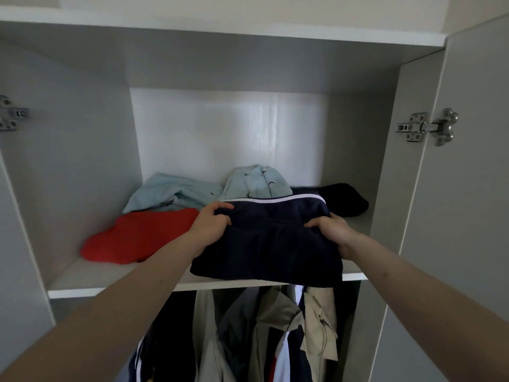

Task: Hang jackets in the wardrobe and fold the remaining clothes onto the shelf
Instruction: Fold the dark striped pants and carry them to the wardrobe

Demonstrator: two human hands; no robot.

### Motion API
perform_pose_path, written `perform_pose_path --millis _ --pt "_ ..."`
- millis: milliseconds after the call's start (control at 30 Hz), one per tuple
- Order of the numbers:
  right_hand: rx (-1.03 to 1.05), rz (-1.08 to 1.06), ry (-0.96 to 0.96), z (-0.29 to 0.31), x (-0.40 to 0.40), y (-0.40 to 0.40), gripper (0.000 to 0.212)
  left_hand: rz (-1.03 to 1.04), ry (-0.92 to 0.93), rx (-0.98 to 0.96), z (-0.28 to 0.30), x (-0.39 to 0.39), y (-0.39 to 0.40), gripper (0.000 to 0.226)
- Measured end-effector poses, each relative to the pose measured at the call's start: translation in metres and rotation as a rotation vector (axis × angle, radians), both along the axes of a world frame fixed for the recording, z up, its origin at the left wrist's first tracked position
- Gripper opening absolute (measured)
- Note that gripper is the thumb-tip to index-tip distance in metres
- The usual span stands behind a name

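Note:
A folded navy garment (270,246) with a white stripe along its far edge lies on the wardrobe shelf (110,288), its near edge hanging slightly over the front. My left hand (212,221) grips its left side and my right hand (330,227) grips its right side, thumbs on top. To its left lies a red garment (137,235). Behind are two light blue patterned pieces (176,193) and a dark garment (344,199) at the back right. Below the shelf hang several jackets (278,326) in beige, grey and navy.
The wardrobe's side walls close in left and right, with the open right door (468,188) and its metal hinge (429,128) beside my right arm. A second hinge (11,114) shows at the far left. An upper board (220,31) roofs the shelf compartment.

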State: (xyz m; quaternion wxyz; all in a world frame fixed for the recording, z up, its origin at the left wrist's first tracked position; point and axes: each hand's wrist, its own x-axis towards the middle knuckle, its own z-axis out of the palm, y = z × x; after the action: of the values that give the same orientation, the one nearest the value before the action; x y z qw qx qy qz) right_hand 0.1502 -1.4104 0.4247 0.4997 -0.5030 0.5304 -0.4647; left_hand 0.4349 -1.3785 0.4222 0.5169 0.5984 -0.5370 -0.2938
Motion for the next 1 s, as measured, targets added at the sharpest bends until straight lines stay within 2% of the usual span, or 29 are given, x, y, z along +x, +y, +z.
perform_pose_path --millis 133,300,333,400,467,500,567,633,700,767,1000 --pt "0.086 0.074 0.12 -0.012 0.003 -0.033 0.038 -0.003 -0.092 0.116 -0.018 0.005 -0.031 0.04" --pt "0.021 0.078 0.243 -0.038 0.007 -0.07 0.042 0.034 -0.202 0.23 -0.039 0.016 -0.063 0.063" --pt "0.001 0.064 0.25 -0.041 0.008 -0.076 0.046 0.047 -0.226 0.247 -0.04 0.018 -0.066 0.068" --pt "-0.041 0.032 0.279 -0.046 0.009 -0.086 0.068 0.086 -0.324 0.283 -0.04 0.02 -0.069 0.076" --pt "-0.128 -0.005 0.414 -0.043 0.009 -0.087 0.092 0.163 -0.51 0.278 -0.038 0.017 -0.063 0.081" --pt "-0.211 -0.029 0.514 -0.044 0.009 -0.083 0.096 0.206 -0.612 0.232 -0.038 0.013 -0.055 0.081" --pt "-0.412 -0.036 0.655 -0.048 0.013 -0.072 0.086 0.214 -0.746 0.097 -0.042 0.004 -0.032 0.079" --pt "-0.509 0.048 0.74 -0.06 0.019 -0.061 0.069 0.11 -0.812 0.076 -0.054 -0.005 -0.01 0.076" --pt "-0.476 0.137 0.875 -0.076 0.026 -0.054 0.057 0.036 -0.912 0.154 -0.071 -0.011 0.004 0.074" --pt "-0.459 0.168 0.98 -0.09 0.03 -0.054 0.054 0.045 -1.01 0.185 -0.084 -0.012 0.009 0.071" --pt "-0.473 0.167 0.998 -0.086 0.031 -0.06 0.054 0.127 -0.996 0.123 -0.084 -0.017 0.007 0.067"
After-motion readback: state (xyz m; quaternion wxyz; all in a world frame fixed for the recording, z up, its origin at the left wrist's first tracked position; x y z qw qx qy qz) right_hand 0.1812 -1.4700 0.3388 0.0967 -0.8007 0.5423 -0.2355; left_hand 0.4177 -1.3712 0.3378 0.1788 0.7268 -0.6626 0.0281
